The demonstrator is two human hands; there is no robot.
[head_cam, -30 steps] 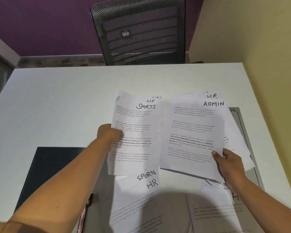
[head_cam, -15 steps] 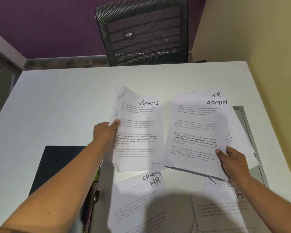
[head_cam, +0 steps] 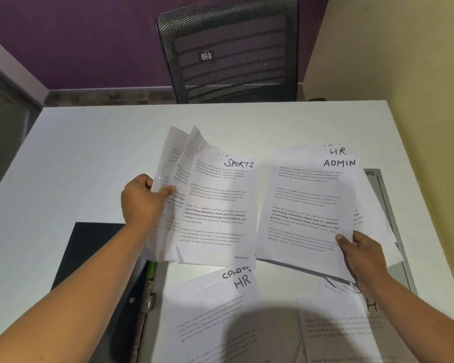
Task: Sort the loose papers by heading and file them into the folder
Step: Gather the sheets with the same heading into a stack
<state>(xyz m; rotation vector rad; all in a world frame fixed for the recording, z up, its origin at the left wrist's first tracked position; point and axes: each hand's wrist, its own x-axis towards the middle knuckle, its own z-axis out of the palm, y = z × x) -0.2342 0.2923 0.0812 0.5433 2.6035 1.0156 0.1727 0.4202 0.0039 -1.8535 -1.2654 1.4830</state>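
The HR sheet (head_cam: 215, 310) runs off the bottom edge, half-covering another heading (head_cam: 235, 273).

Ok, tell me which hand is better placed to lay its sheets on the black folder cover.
Left. The left hand grips the SPORTS sheets right by the black cover, on its own side; the right hand, holding the ADMIN sheets, would probably have to cross over.

Left hand (head_cam: 142, 199) grips SPORTS sheets (head_cam: 215, 210); right hand (head_cam: 362, 254) holds ADMIN sheets (head_cam: 307, 205).

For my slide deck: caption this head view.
Left hand holds SPORTS sheets, right hand holds ADMIN sheets over a table.
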